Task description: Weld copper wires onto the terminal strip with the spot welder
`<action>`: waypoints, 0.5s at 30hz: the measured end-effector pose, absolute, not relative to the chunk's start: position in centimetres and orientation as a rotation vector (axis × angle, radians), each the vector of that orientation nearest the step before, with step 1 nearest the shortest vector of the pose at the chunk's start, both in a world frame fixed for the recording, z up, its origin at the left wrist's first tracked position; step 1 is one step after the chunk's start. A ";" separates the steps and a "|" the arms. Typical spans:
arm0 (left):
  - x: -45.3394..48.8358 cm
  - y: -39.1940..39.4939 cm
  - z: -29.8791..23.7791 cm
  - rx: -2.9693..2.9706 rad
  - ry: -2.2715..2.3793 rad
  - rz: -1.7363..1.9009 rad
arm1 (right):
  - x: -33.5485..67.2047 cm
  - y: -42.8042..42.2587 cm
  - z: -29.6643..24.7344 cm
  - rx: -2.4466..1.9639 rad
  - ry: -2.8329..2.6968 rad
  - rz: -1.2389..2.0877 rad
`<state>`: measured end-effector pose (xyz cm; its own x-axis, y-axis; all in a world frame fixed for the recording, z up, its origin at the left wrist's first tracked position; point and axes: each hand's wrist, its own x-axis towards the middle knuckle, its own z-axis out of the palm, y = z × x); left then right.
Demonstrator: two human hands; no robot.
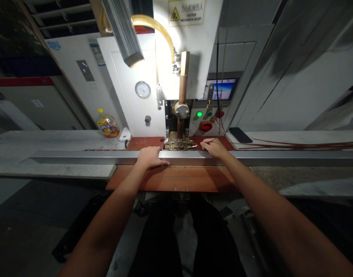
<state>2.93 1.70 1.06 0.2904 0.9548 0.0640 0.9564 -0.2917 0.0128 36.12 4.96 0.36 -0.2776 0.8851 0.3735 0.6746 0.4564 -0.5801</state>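
A long silver metal bar (182,155) lies across the bench in front of the machine. Over its left part is my left hand (149,157), fingers across the top and thumb along the front face, gripping it. My right hand (213,147) is closed in a pinch just behind the bar, right of centre. From its fingertips a thin, shiny-tipped tool (193,146) points left; its exact kind is too small to tell. That tip is close to the brass-coloured fixture (171,143), beneath the machine's upright copper electrode (180,130).
A brown board (165,181) juts out below the bar. Thin reddish-brown rods (303,145) and a black phone (240,135) lie at right. A bottle of orange liquid (107,124) stands at left. Behind are a gauge (142,89), buttons and a screen (222,89).
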 end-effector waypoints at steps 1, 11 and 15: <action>3.0 1.7 1.1 -2.500 -1.854 -0.089 | 36.1 5.0 0.4 -1.292 -2.035 0.423; 2.8 1.9 0.9 -2.499 -1.833 -0.089 | 33.8 5.2 0.5 -1.276 -2.067 0.512; 2.8 1.9 0.8 -2.503 -1.816 -0.100 | 32.9 5.5 0.6 -1.284 -2.082 0.521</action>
<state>2.77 1.95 0.80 0.3093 0.9476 0.0804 0.9507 -0.3102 -0.0011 32.89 5.48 0.56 -0.3267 0.8947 0.3045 0.6456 0.4466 -0.6195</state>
